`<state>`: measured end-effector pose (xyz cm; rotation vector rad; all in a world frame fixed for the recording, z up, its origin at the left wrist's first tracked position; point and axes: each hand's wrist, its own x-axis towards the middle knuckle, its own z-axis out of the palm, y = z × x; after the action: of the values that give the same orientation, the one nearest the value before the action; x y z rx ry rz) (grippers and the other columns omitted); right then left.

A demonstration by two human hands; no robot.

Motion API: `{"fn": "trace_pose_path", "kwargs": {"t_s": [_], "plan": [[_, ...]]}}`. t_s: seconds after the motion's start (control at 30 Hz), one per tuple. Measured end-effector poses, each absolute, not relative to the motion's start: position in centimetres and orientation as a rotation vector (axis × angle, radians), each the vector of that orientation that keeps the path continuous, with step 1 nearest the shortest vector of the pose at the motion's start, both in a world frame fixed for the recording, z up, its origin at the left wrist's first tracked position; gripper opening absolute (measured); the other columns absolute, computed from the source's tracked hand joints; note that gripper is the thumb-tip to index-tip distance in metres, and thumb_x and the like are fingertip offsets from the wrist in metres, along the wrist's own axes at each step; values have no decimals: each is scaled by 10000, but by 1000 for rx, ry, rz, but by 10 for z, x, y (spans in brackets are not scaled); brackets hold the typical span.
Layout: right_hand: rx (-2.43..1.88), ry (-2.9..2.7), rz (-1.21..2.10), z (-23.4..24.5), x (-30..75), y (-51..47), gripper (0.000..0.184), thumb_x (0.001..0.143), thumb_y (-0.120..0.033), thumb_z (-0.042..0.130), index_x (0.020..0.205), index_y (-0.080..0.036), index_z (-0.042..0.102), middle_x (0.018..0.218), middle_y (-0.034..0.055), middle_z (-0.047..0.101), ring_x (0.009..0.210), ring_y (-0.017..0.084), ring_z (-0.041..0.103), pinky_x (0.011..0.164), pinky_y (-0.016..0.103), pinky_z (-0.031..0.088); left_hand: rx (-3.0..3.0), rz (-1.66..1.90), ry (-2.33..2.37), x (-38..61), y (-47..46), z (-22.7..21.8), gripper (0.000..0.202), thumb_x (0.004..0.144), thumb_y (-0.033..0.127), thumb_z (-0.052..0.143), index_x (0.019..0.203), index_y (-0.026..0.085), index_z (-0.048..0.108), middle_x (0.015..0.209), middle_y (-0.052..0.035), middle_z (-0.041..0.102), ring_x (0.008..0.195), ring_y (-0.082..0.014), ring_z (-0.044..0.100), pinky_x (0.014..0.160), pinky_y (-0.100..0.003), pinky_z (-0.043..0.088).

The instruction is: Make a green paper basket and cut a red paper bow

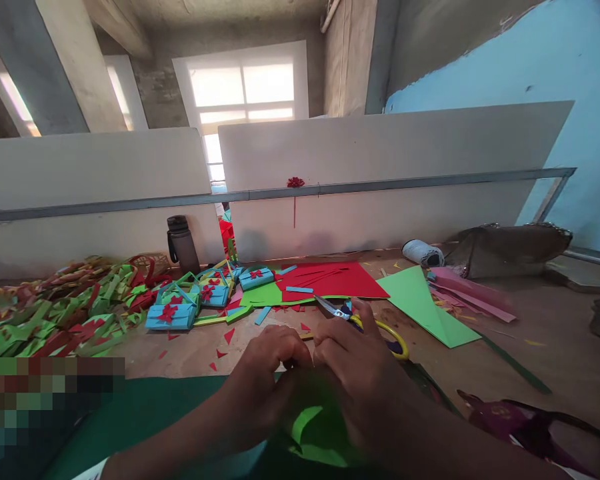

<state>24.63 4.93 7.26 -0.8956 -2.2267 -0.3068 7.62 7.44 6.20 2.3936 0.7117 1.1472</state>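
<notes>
We have both hands at work just on the near side of the scissors [403,343], which lie with yellow handles partly behind the right hand [357,367] and blades pointing away to the left. Between our palms, nearer to us than the scissors, is the green paper [323,433], curled and partly blurred. Our left hand [273,363] has its fingers bent and drawn together, clamped on the paper's upper part; our right hand grips the paper too, its fingers curled against the left fingertips. Exactly where each fingertip presses, we cannot tell.

Beyond the scissors we see the red sheet [337,277], with a blue strip [299,289] beside the blade tips. To the left of the scissors stand small blue boxes [171,317] with red bows, and farther left a heap of strips [45,313], mostly green and red. A dark bottle [183,243] stands behind the boxes, well beyond the scissors. To the right of the scissors we have a folded light green sheet [430,307], then pink paper [473,293]; farther back on that side lie a spool [420,253] and a bag [510,250].
</notes>
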Motion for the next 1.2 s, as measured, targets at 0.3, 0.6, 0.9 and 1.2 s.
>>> {"fn": "trace_pose_path", "kwargs": {"t_s": [0.3,0.6,0.9,1.2], "plan": [[-868,-2224,-559,60,246,57,204,749,-19,387,651,-170,481,713,29,544,729,167,506,999,559,154,2860,1117,723,76,78,61,155,777,109,403,754,165,546,693,-49,598,653,-162,476,704,-348,335],[-821,-2184,-523,64,246,57,264,785,-5,347,669,-170,518,704,23,566,729,168,535,1018,558,131,2736,1030,819,76,77,61,149,843,191,491,751,167,605,738,-53,622,699,-170,495,663,-317,358],[-820,-2148,-436,61,244,60,274,868,-71,346,708,-172,544,731,20,609,811,178,572,1037,520,93,2718,1052,740,75,79,65,275,865,147,421,637,165,573,646,-30,583,632,-139,454,639,-299,351],[-1131,-1823,25,89,275,38,177,931,-304,372,1023,-261,517,913,30,633,824,198,596,839,394,409,1942,1439,922,51,89,65,120,774,179,603,663,162,645,718,-31,603,698,-149,562,625,-238,445]]}}
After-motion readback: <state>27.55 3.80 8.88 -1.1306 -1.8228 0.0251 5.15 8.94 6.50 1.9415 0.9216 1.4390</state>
